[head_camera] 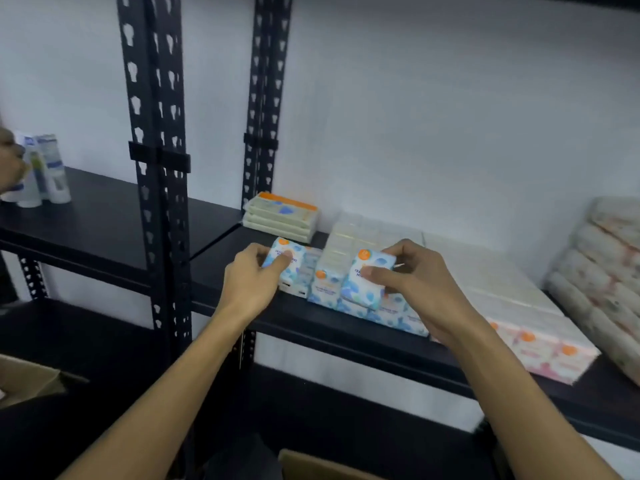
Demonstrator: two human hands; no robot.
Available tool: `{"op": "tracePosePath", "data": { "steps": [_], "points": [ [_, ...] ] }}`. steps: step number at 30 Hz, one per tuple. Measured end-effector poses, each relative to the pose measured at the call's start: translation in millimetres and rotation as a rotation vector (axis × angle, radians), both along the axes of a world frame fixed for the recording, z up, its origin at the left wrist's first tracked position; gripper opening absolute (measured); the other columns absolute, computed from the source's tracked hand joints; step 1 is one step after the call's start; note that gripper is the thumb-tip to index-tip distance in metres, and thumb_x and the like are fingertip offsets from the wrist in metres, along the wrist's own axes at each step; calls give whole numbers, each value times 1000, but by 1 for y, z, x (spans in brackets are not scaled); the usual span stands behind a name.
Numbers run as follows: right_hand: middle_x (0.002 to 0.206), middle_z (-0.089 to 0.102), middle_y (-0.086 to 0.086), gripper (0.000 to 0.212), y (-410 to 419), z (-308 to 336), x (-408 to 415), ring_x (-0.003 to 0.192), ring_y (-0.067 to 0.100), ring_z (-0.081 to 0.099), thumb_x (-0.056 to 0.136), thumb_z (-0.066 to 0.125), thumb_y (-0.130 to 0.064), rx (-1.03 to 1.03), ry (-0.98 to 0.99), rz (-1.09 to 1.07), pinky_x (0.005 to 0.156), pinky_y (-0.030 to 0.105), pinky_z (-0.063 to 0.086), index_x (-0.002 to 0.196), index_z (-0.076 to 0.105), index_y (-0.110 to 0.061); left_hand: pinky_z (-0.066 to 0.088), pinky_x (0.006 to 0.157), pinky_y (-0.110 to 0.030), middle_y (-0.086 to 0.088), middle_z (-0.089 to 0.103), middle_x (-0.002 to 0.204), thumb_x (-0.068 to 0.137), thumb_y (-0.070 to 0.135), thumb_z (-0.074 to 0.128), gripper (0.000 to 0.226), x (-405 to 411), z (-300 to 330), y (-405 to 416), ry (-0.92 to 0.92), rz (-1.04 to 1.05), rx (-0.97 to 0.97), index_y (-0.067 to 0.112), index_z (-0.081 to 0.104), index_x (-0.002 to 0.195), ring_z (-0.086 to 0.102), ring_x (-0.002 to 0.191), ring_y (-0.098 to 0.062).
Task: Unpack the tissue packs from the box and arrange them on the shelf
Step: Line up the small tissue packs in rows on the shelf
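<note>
The small plastic-wrapped tissue packs (367, 277) are white with blue blotches and orange dots. The metal shelf (311, 327) is black. The flat stacked packs (282, 216) are cream with an orange edge.

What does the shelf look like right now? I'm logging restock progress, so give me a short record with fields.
left hand: left hand holds a blue-patterned tissue pack at the row's left end
right hand: right hand holds another blue tissue pack above the row
shelf: black shelf with a front row of blue packs, pink packs further right
behind: flat cream packs stacked near the post
box: cardboard box edge at the bottom
</note>
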State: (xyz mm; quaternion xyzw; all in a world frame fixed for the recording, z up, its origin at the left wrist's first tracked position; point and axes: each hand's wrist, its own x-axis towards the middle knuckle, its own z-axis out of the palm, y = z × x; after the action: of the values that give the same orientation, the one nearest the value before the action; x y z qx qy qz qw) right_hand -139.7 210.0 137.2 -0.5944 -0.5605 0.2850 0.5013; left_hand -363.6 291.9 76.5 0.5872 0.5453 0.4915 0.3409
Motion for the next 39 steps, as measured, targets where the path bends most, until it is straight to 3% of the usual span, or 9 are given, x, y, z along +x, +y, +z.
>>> {"op": "tracePosePath", "data": {
  "steps": [5,8,12,17,21,27,30,34,39],
  "points": [
    [86,72,1,22,73,-1,-6,75,11,66,82,83,-26,-1,-144,-106,63,20,49,90,72,-9,43,61,-22,-3,72,88,89,48,74,39,15,-11,52,154,11,-55,8,72,90,63,79,-10],
    [88,75,6,25,108,-10,-2,85,22,71,85,80,-30,-66,-145,-155,68,28,51,87,73,-6,54,73,-40,-11,72,85,90,60,65,54,23,-27,56,253,16,-54,7,71,86,67,90,-27],
    [88,71,3,27,135,-14,3,79,18,66,88,77,-33,-98,-235,-124,66,28,48,94,72,-8,52,88,-41,0,67,117,91,64,60,60,26,-33,50,317,59,6,25,56,137,57,114,-22],
    [95,70,4,27,166,-11,-10,88,19,66,89,76,-31,-3,-344,-78,75,32,52,102,69,-9,54,77,-35,11,73,100,91,73,49,50,27,-37,47,352,89,64,32,72,109,67,92,-14],
    [102,71,5,33,198,-13,-26,99,25,66,87,76,-41,-45,-489,-45,91,45,53,105,69,-14,45,66,-31,11,67,78,99,53,48,35,27,-38,45,317,115,56,31,75,104,64,79,-12],
    [122,57,7,50,230,-20,-31,126,27,41,89,67,-55,-306,-970,70,102,42,35,121,63,-17,38,59,-16,18,70,91,94,52,60,34,27,-38,46,260,119,18,33,75,117,59,80,-2],
    [123,62,7,49,233,-15,-30,125,28,46,93,60,-56,-354,-1126,130,107,45,29,123,64,-18,38,60,-14,17,73,96,93,52,60,35,25,-38,46,251,104,4,34,75,118,60,83,-3],
    [126,63,-2,37,232,-12,-31,122,21,53,95,62,-43,-328,-1124,227,118,49,20,124,65,-20,55,71,-27,14,71,94,88,56,61,37,25,-38,48,213,75,-28,35,75,116,65,87,-7],
    [129,61,1,38,228,-11,-33,116,22,56,95,64,-38,-374,-1055,296,110,46,40,128,57,-20,61,78,-34,17,71,93,87,47,68,32,26,-38,53,128,25,-42,30,76,114,66,86,-4]
  ]
}}
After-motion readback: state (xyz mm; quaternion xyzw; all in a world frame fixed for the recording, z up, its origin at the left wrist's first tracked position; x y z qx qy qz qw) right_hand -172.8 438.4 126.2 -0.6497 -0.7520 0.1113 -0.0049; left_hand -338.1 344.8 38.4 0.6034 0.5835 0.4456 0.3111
